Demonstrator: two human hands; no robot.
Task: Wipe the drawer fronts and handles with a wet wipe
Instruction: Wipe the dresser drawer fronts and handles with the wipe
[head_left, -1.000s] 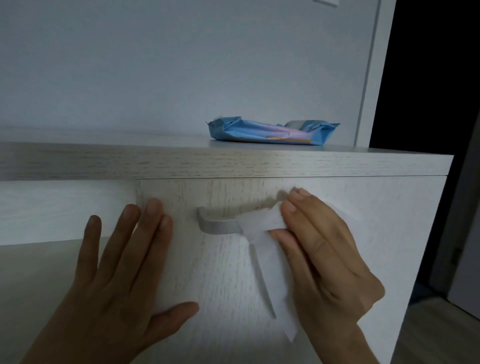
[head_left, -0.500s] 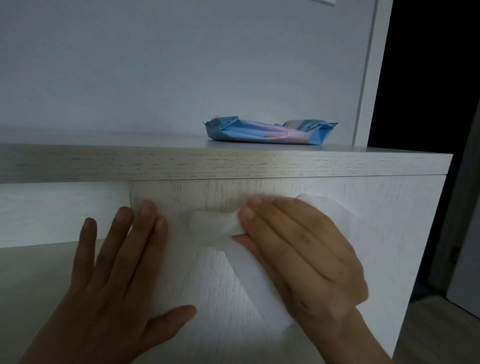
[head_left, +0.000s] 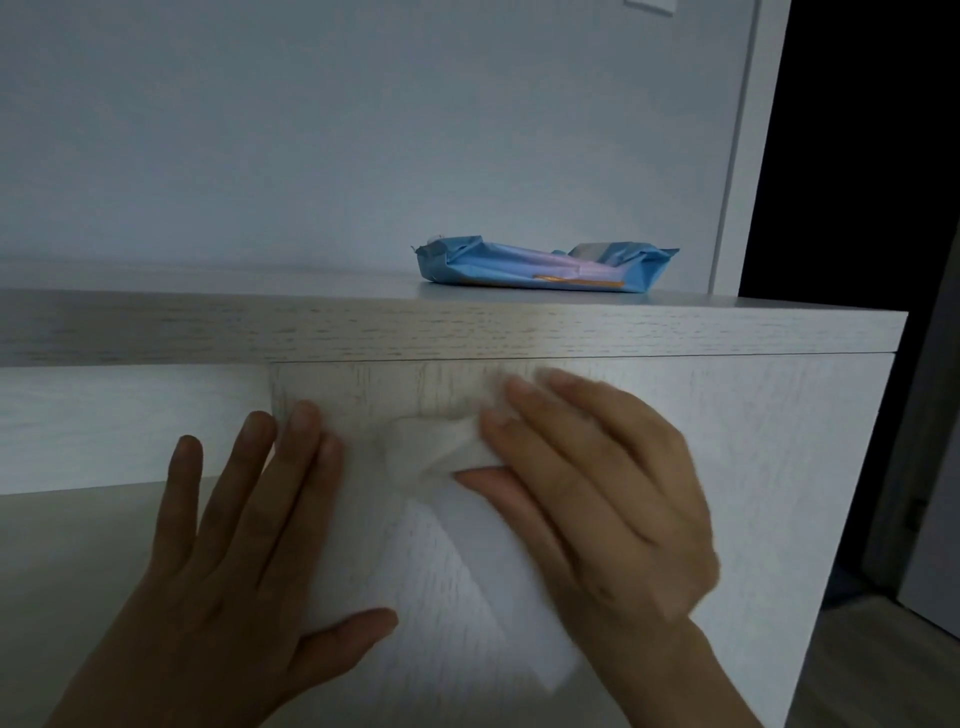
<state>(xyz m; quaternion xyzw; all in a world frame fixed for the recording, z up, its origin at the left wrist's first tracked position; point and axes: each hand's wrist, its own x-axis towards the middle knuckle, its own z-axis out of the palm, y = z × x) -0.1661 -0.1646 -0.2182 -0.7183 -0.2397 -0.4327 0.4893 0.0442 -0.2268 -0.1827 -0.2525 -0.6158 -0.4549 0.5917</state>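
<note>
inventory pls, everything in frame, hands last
cabinet top: 1, pale wood grain, across frame
drawer front: 1, pale wood grain, below cabinet top
wet wipe: 1, white, on drawer front, centre
wipe pack: 1, blue, on cabinet top, towards right
wall: 1, light grey, behind cabinet top
floor: 1, wood tone, bottom right
left hand: 1, flat on drawer front, left of wet wipe
right hand: 1, pinches wet wipe against drawer front

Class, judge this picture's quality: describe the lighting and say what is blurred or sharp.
Head view: dim, bluish light; the right hand and wet wipe are motion-blurred; the left hand and blue packet look sharper; the doorway at right is nearly black.
</note>
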